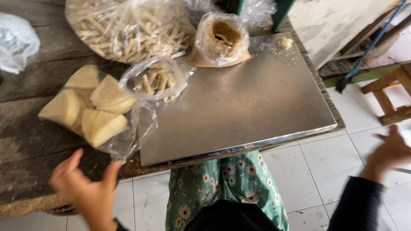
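Note:
My left hand (87, 188) hovers open at the near edge of the wooden bench, fingers spread, just below a clear bag of pale triangular pieces (92, 111). My right hand (391, 152) is out to the right over the tiled floor, blurred, fingers apart, holding nothing I can make out. Between them lies a bare steel plate (244, 107). A small open bag of pale sticks (156, 81) sits at the plate's left edge. A bag of brown powder (221, 38) with a spoon in it stands at the plate's far edge.
A large clear bag of pale sticks (128, 28) lies at the back. A white bag (15, 40) is at the far left. A wooden stool (391, 94) and a blue-handled tool (370, 47) stand at the right. My green flowered garment (227, 184) shows below.

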